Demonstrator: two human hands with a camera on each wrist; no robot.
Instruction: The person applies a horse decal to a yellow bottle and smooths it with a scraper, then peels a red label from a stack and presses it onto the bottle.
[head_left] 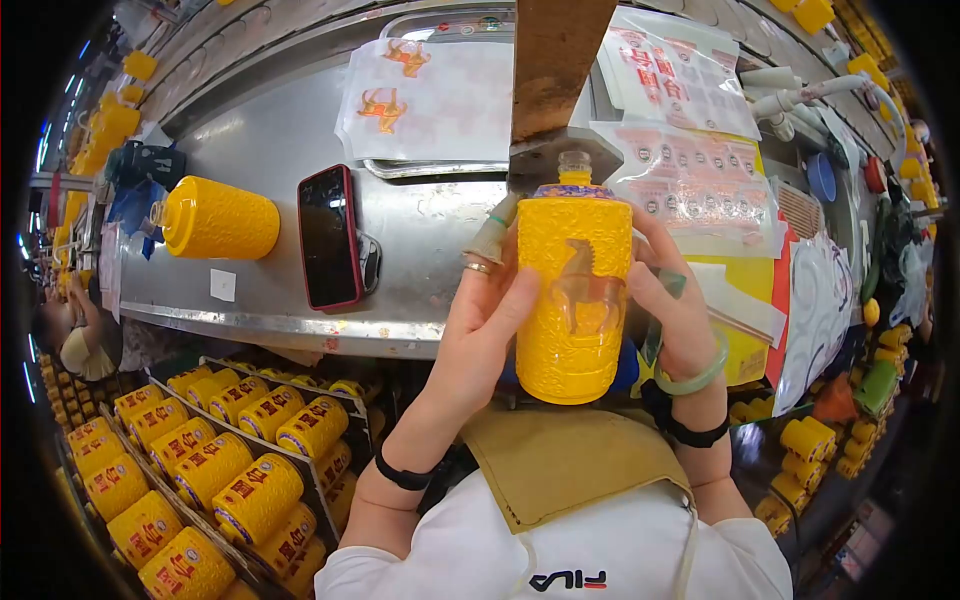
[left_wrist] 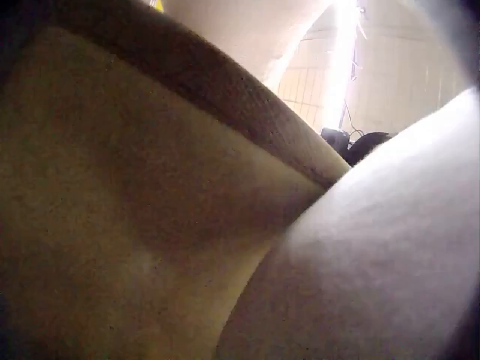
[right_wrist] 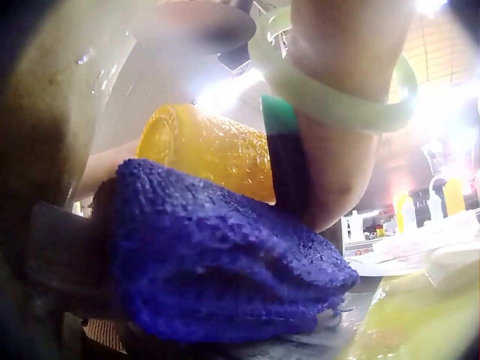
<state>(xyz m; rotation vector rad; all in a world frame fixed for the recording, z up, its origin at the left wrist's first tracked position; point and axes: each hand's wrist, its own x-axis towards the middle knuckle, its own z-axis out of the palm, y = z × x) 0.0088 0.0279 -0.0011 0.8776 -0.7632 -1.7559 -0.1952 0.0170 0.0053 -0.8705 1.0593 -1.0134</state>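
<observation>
A yellow embossed bottle with a clear glass neck, a patterned blue band at its shoulder and a brownish horse decal is held between both hands. The left hand grips its left side, thumb on the front. On the other side the right hand grips it, thumb near the horse; a green tool is partly visible by that palm. In the right wrist view the bottle lies above a blue cloth. The left wrist view shows mostly apron and sleeve, not the hand.
A second yellow bottle lies on the metal table at left, beside a phone. Decal sheets lie behind. A wooden post stands beyond the held bottle. Crates of yellow bottles stand lower left.
</observation>
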